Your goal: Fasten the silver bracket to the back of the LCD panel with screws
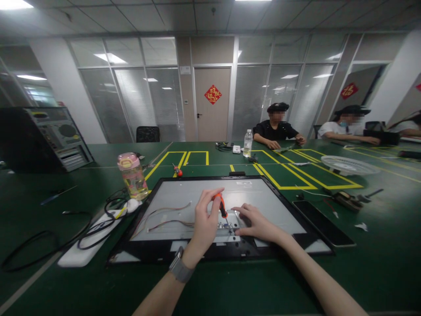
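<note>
A grey display panel with a black frame (184,193) lies flat on the green table in front of me. My left hand (205,217), a grey-banded watch on its wrist, is closed around the orange and black handle of a screwdriver (223,208). The shaft points down at a small metal plate (234,218) near the panel's front edge; whether its tip sits in a screw is too small to tell. Beside the tip, my right hand (258,224) rests on the plate with thumb and fingers apart. Thin cables (171,223) lie on the panel to the left.
To the left are a pink-lidded bottle (133,177), a white power strip (88,241), black cords and a computer case (42,140). A phone (324,223) lies right of the panel. Farther off are another screwdriver (178,170), a water bottle (247,144) and several seated people.
</note>
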Tool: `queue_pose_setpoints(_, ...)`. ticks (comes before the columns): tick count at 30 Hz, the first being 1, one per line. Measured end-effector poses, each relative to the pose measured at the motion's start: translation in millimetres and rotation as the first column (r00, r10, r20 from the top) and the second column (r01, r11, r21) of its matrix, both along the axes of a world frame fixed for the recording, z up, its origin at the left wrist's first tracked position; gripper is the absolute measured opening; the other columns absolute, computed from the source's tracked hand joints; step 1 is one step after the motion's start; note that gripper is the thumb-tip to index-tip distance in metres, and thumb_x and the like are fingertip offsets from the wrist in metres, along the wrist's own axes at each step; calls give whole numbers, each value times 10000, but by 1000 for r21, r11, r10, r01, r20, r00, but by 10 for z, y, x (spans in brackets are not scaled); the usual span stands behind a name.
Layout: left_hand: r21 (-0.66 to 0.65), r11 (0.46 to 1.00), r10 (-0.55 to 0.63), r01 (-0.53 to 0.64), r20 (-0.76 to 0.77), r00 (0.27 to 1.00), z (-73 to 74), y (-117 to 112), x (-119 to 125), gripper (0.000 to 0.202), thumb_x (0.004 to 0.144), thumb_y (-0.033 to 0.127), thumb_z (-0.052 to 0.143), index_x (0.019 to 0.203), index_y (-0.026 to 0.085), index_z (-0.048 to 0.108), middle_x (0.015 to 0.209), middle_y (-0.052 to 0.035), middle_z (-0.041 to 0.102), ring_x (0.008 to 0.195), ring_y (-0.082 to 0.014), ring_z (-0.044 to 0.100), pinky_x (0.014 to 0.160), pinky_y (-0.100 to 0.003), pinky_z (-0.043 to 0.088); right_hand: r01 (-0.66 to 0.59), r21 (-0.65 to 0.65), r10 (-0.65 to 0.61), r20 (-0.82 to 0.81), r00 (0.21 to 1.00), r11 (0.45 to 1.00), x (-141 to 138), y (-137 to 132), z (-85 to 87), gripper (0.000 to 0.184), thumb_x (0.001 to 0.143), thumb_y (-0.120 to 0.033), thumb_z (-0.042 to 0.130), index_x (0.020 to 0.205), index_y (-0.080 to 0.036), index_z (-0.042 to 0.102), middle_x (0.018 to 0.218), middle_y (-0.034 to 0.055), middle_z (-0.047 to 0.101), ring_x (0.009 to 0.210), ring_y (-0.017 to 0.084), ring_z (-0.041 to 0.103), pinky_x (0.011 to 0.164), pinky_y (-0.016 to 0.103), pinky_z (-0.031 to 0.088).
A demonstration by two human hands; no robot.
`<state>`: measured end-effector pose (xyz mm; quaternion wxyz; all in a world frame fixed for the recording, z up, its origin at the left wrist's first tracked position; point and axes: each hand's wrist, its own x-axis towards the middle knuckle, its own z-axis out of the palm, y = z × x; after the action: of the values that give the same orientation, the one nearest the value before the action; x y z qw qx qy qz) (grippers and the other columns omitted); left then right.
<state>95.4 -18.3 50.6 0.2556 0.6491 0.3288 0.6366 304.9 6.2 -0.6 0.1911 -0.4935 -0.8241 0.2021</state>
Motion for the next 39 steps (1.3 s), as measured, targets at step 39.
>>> queue_pose_setpoints(39, -1, 1000, 21, -21, -12, 1000, -24, 11, -2, 206, 931, 233, 499, 1023, 198, 680, 963, -49, 600, 922, -171, 590, 843, -286, 457, -2, 4, 2, 0, 1000, 1000, 6, -4, 6, 662, 737, -504, 740, 1322, -279, 527, 1041, 58, 537, 988, 268, 519, 902, 378, 418)
